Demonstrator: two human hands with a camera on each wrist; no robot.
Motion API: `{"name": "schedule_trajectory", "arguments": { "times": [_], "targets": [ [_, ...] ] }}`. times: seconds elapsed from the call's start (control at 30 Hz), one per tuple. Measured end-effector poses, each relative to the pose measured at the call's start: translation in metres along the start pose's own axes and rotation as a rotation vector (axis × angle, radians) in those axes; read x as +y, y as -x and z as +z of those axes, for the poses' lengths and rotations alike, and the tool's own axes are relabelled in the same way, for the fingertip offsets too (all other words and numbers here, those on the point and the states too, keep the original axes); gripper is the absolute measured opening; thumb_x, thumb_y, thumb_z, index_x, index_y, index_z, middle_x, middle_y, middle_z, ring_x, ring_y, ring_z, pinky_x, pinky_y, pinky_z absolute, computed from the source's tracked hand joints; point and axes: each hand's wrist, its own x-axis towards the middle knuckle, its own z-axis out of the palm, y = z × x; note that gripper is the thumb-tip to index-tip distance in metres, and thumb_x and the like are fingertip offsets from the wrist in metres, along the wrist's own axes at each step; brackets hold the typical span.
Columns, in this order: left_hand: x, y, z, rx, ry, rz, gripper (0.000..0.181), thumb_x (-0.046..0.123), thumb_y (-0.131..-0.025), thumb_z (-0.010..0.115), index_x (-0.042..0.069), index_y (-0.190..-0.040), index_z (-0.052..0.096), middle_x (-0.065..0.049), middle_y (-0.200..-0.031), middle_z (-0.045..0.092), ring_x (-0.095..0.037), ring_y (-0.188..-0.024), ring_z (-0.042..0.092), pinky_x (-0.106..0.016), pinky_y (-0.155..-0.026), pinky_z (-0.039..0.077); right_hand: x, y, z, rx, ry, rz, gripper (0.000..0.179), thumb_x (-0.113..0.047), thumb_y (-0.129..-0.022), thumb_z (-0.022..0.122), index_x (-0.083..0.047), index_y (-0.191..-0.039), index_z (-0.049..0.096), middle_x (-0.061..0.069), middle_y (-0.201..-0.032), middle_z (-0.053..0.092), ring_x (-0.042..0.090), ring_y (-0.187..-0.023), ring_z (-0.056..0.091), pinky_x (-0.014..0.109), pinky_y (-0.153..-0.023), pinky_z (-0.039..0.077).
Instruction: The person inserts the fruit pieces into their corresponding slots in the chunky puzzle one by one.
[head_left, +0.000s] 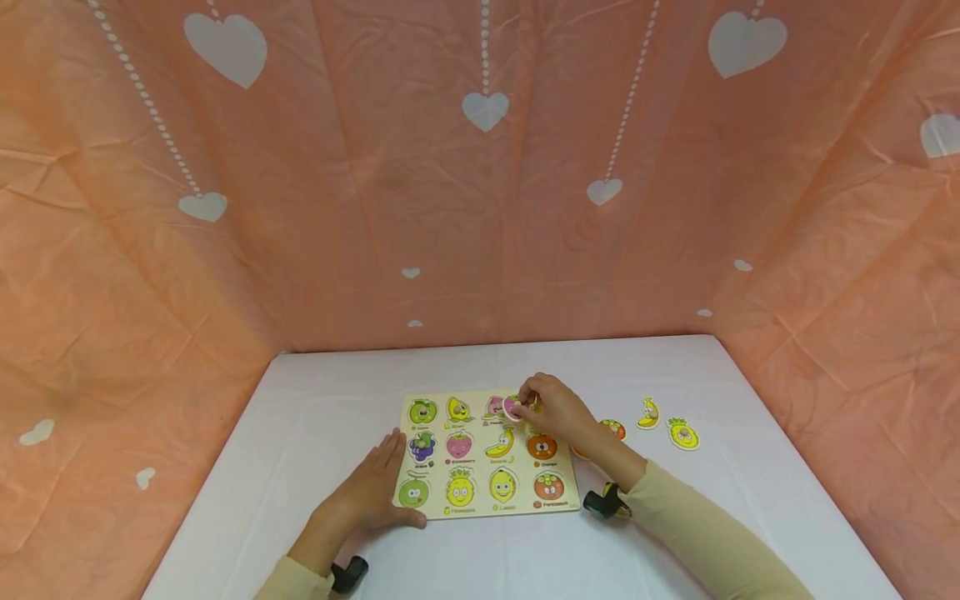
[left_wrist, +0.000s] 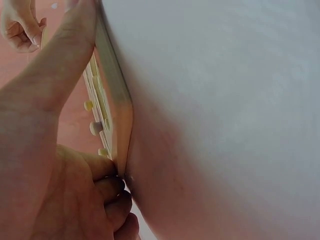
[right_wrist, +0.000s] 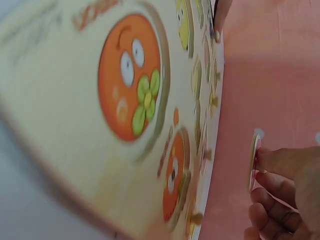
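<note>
In the head view a flat fruit puzzle board [head_left: 480, 479] with rows of cartoon fruit lies on the table. My right hand [head_left: 558, 408] pinches a round pink puzzle piece [head_left: 512, 408] just over the board's far right part, close beside the peach picture [head_left: 493, 407]. Seen edge-on in the right wrist view, this thin piece [right_wrist: 253, 165] sits between thumb and fingertips. My left hand [head_left: 375, 483] rests at the board's near left corner, its fingers along the left side and thumb by the near edge. Knobs [left_wrist: 96, 128] stick up from the board in the left wrist view.
Right of the board lie a banana piece [head_left: 648, 413], a pineapple piece [head_left: 683, 434] and a red-orange fruit piece [head_left: 613, 428]. Another piece is mostly hidden under the right forearm. Peach-coloured cloth [head_left: 480, 250] with white hearts surrounds the white table [head_left: 322, 392].
</note>
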Motion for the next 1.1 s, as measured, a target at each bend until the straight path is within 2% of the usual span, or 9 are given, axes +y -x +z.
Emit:
{"name": "schedule_trajectory", "arguments": {
  "times": [0.13, 0.3, 0.67, 0.87, 1.1],
  "targets": [
    [0.000, 0.000, 0.000, 0.004, -0.006, 0.003, 0.143, 0.056, -0.067, 0.098, -0.016, -0.163, 0.021, -0.033, -0.173, 0.018, -0.047, -0.162, 0.020, -0.058, -0.133, 0.022, -0.011, 0.000, 0.006, -0.019, 0.008, -0.008, 0.017, -0.021, -0.095, 0.084, -0.015, -0.090, 0.069, -0.006, -0.089, 0.061, 0.015, -0.086, 0.057, 0.029, -0.076, 0.053],
    [-0.002, -0.001, 0.001, 0.009, -0.005, 0.013, 0.143, 0.056, -0.067, 0.098, -0.016, -0.163, 0.020, -0.034, -0.173, 0.018, -0.047, -0.162, 0.020, -0.058, -0.133, 0.022, -0.023, -0.004, 0.014, -0.039, 0.022, 0.023, 0.018, -0.024, -0.095, 0.084, -0.017, -0.089, 0.070, -0.007, -0.087, 0.060, 0.011, -0.082, 0.054, 0.026, -0.071, 0.050],
    [0.000, 0.000, 0.001, 0.004, 0.003, 0.003, 0.143, 0.055, -0.067, 0.099, -0.015, -0.163, 0.021, -0.034, -0.173, 0.018, -0.047, -0.162, 0.020, -0.058, -0.133, 0.022, -0.032, -0.004, 0.032, -0.074, -0.025, -0.080, 0.020, -0.024, -0.097, 0.083, -0.015, -0.089, 0.067, -0.005, -0.087, 0.058, 0.008, -0.077, 0.052, 0.022, -0.067, 0.048],
    [-0.003, -0.001, 0.002, 0.006, 0.014, 0.020, 0.143, 0.055, -0.067, 0.099, -0.017, -0.162, 0.021, -0.036, -0.172, 0.017, -0.050, -0.161, 0.019, -0.060, -0.132, 0.021, -0.040, -0.006, 0.043, -0.108, -0.013, -0.061, 0.021, -0.025, -0.097, 0.083, -0.015, -0.088, 0.067, -0.005, -0.084, 0.058, 0.008, -0.076, 0.052, 0.022, -0.065, 0.047],
    [-0.013, -0.005, 0.008, 0.012, -0.022, 0.055, 0.147, 0.068, -0.067, 0.092, -0.017, -0.163, 0.019, -0.036, -0.173, 0.016, -0.050, -0.161, 0.018, -0.060, -0.132, 0.020, -0.050, -0.009, 0.055, -0.169, -0.027, -0.051, 0.021, -0.024, -0.097, 0.083, -0.017, -0.086, 0.066, -0.006, -0.083, 0.057, 0.008, -0.076, 0.052, 0.022, -0.065, 0.047]
  ]
}}
